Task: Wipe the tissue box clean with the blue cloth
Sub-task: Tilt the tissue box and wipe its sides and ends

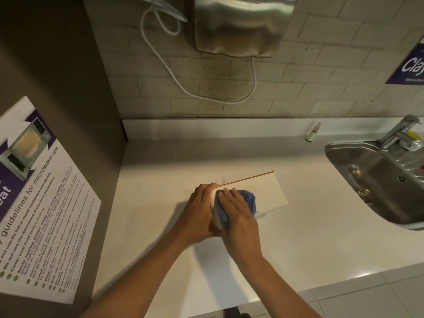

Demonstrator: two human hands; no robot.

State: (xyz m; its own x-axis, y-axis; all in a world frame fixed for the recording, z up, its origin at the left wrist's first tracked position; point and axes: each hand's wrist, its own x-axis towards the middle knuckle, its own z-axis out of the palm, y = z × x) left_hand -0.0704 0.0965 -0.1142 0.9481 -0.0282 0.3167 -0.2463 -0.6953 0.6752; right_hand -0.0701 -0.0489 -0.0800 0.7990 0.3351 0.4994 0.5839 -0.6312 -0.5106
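A pale tissue box [259, 191] lies on the white counter [298, 237] near the sink [378, 180]; the left hand [199, 214] grips its near end while the flat right hand [238, 214] presses the blue cloth [247, 199] onto its top.

dim, warm indoor light from above and somewhat behind the viewer. the tabletop [298, 237] is the brightest surface, with a small specular glint near its front edge. soft shadows fall left of the hands and under the tissue box [263, 191]. the steel dryer [241, 24] and sink [378, 180] carry smeared highlights. wide-angle distortion bends the wall tiles and the poster [41, 203] at the frame edges. fine print on the poster is soft; the centre is reasonably sharp.
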